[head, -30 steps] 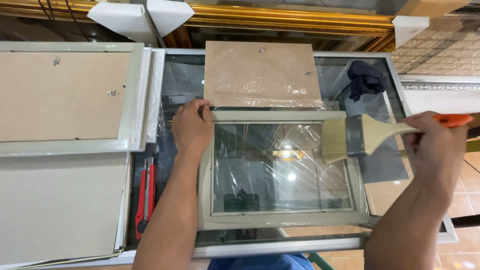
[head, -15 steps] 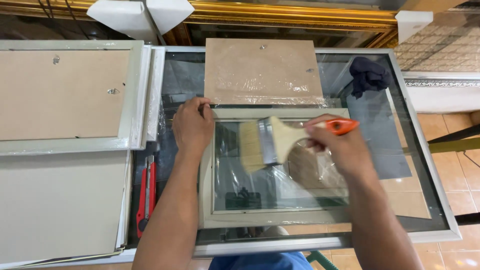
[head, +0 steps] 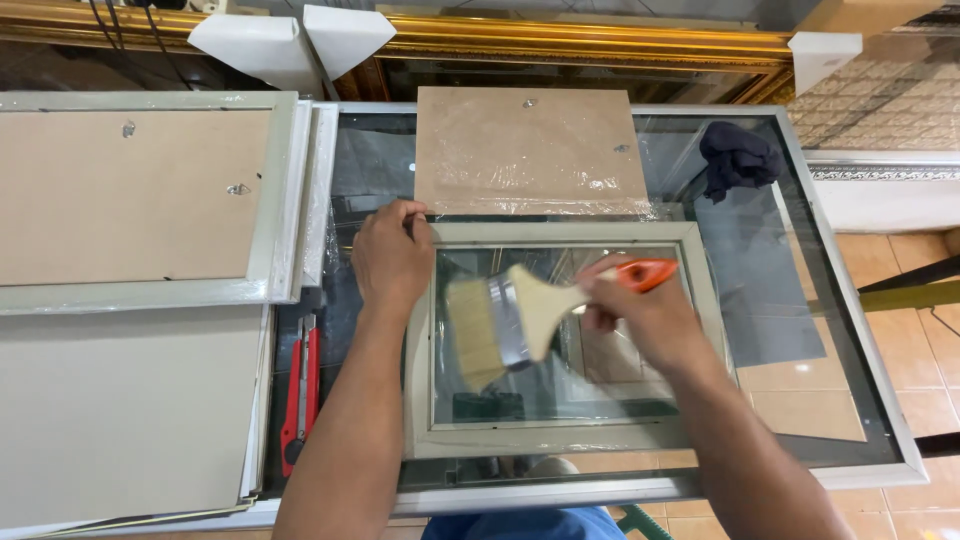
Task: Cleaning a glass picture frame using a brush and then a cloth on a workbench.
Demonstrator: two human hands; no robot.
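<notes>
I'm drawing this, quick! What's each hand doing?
Left hand: open, pressing the frame's corner.
Right hand: closed, holding a paintbrush.

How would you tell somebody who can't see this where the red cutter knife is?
Start at the glass table and go to its left part, beside the big pale boards. The red cutter knife lies there on the glass, pointing away from the person, just left of the left hand's forearm. It is the only long, thin red thing; the paintbrush has an orange handle tip instead.
</notes>
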